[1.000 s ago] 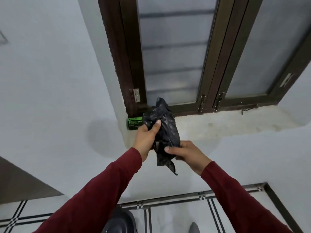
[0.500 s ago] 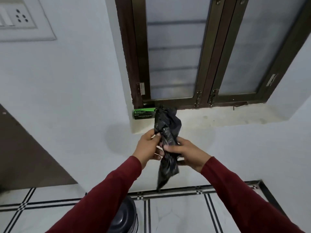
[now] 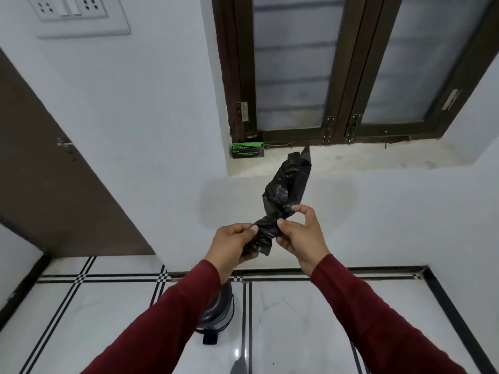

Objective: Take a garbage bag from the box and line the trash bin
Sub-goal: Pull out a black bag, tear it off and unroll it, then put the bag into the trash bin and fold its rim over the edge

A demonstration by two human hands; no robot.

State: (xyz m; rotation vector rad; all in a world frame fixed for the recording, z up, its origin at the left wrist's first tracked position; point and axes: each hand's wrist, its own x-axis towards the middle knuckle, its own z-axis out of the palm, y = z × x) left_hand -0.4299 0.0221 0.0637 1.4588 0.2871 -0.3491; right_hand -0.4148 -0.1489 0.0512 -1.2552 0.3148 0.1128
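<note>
Between both hands, at chest height before the wall: black garbage bag (image 3: 286, 193), crumpled and twisted into a rope, upper end sticking up toward the window sill (image 3: 378, 160), lower end bunched at the palms. Left hand (image 3: 235, 245) closed around the lower bunch, thumb pressed on top of the plastic, other fingers curled beneath. Right hand (image 3: 299, 236) pinching the twisted neck between thumb and middle fingers, index finger lifted and hooked above, not touching much. Hands nearly touching, with only the twist of plastic between them. Dark red sleeves (image 3: 372, 314) reaching in from the bottom edge.

Farther out, on the left end of the sill, against the window frame: green box (image 3: 247, 150) of bags, well apart from the hands. Below the left forearm, on the tiled floor (image 3: 310, 319): dark round trash bin (image 3: 218, 311), largely hidden by the sleeve, standing close to the wall; whether already lined, impossible to tell.

As for progress, judged from the above: bag out of the box, so first part done. Bag not yet opened, mouth not found or spread, nothing over the bin's rim. Left to do, most likely: untwist and shake out the plastic, part the mouth, lower it into the bin, fold the edge over the rim.
</note>
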